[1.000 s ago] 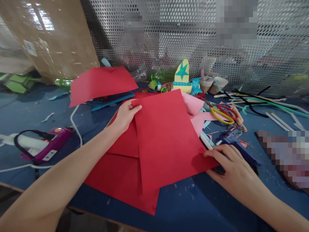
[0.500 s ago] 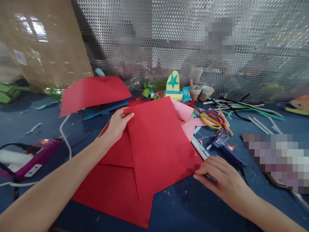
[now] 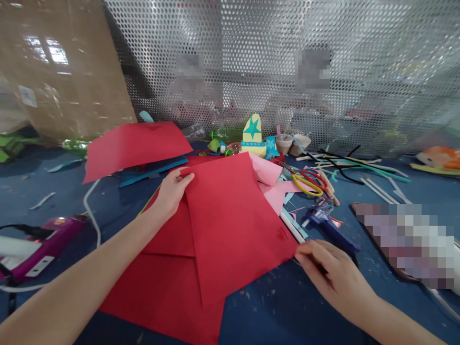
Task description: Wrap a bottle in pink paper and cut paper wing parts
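A red sheet of paper slants across the middle of the view. My left hand pinches its upper left corner, thumb on top and the other fingers underneath. At the lower right corner, the fingertips of my right hand are closed on the sheet's edge. Beneath it lie more red sheets, partly covered. A white stick runs beside the sheet's right edge, close to my right fingers. Pink paper pieces show behind the sheet.
Scissors and a blue glue gun lie to the right, near a blurred-out phone. Pipe cleaners lie behind. A purple power strip with cables is at left. Another red sheet arches near the cardboard.
My right fingers have closed in on the sheet's lower right corner. My left hand keeps its pinch. The whole view has shifted slightly.
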Demonstrator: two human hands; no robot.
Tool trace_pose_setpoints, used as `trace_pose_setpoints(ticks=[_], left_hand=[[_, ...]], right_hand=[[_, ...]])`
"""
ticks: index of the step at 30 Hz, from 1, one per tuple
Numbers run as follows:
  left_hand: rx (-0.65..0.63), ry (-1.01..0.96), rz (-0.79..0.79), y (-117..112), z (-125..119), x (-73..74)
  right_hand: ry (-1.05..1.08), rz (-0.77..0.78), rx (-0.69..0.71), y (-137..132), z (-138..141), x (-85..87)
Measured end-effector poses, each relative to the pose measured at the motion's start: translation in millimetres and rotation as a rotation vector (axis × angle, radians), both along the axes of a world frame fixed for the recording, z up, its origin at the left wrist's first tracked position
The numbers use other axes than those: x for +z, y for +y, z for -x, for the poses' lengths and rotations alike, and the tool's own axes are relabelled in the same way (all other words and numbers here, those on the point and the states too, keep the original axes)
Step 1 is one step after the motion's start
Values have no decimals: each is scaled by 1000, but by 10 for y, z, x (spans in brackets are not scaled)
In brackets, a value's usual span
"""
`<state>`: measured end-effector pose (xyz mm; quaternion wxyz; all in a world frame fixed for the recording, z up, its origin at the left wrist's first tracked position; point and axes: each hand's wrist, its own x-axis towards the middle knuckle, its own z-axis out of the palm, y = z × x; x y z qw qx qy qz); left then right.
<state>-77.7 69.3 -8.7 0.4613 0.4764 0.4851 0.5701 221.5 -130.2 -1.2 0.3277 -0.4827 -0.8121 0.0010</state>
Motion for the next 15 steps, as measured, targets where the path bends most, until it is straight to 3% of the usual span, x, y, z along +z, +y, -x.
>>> trace_pose_setpoints(ticks=[5, 11, 15], left_hand=[[4, 10, -11, -13, -11, 10], [12, 22, -4, -4, 6, -3], [14, 47, -1, -6, -1, -3]], right_hand=[[-34, -38, 26, 31, 1, -85], [-156, 103, 140, 73, -54, -114], [-179, 52, 156, 126, -57, -108]])
